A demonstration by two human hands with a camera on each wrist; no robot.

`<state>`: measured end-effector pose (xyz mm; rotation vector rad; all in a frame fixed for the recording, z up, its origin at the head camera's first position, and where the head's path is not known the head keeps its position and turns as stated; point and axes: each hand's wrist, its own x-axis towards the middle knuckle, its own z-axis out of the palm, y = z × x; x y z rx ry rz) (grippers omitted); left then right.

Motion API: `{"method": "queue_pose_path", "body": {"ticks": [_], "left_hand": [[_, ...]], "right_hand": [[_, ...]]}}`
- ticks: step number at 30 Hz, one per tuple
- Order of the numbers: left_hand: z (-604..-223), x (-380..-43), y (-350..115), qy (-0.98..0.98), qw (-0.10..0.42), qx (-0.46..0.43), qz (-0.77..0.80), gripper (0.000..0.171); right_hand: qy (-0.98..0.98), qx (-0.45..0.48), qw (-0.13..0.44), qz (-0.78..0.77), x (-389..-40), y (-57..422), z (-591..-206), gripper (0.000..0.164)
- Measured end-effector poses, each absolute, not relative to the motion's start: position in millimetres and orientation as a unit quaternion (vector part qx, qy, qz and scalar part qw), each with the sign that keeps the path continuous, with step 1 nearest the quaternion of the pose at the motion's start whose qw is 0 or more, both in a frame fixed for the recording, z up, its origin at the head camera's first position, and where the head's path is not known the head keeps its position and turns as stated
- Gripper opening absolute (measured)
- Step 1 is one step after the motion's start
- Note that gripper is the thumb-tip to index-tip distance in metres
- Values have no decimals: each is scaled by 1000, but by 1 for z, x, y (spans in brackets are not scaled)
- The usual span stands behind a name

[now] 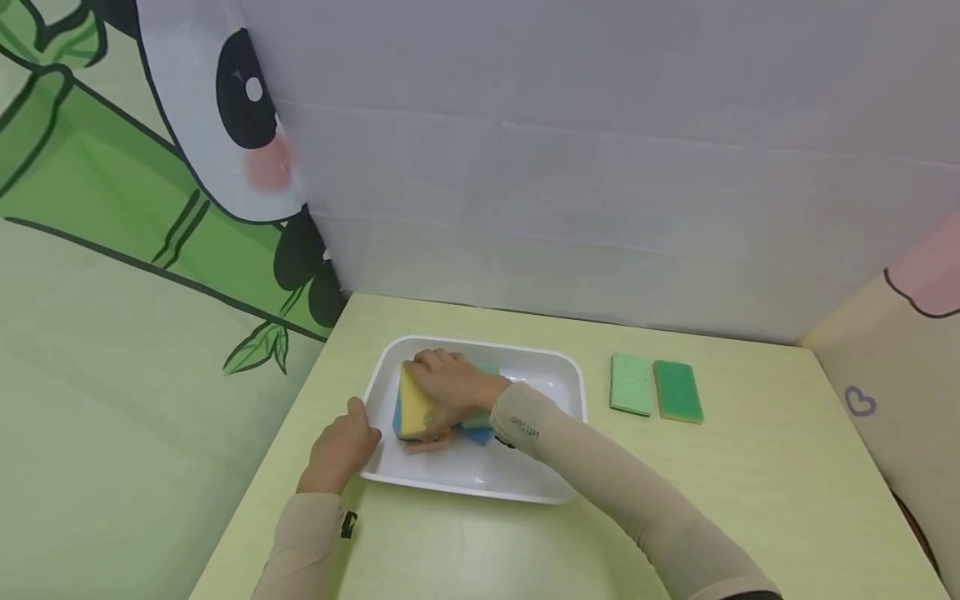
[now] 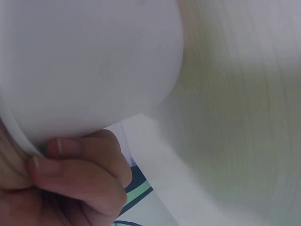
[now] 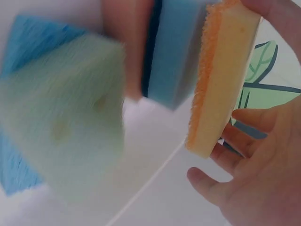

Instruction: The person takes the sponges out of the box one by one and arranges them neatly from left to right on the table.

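On the left, the left hand point(image 1: 341, 450) clasps the white tray point(image 1: 465, 477), inside which the right hand point(image 1: 453, 385) grasps a yellow sponge point(image 3: 226, 80) faced in rough orange.

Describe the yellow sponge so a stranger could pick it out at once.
On the table stands a white tray. Inside, toward its left end, the right hand grips the yellow sponge. Its rough orange layer sets it apart from the blue sponge and pale green sponge nearby.

- I find my head view evenly lit.
- My left-wrist view shows soft shadow across the table point(image 2: 230, 141).
- My right-wrist view blurs the pale green sponge point(image 3: 70, 103).
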<state>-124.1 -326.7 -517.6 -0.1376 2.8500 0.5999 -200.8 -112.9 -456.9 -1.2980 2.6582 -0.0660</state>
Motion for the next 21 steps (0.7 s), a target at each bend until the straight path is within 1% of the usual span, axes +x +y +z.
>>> {"method": "queue_pose_path", "body": {"ticks": [3,10,13,21], "left_hand": [[-519,-124,-328,971,118,-47,204,34],[-518,-124,-330,971,119,-47,203,34],[-517,-123,-330,969,124,-45,208,35],[-517,-123,-334,969,127,-41,210,37]], "right_hand": [[892,-442,89,-36,-201,-99,-454,119],[882,-463,74,-51,-202,-57,-446,111],[879,-469,70,-55,-201,-37,-442,111],[891,-444,57,-75,-201,15,-438,110]]}}
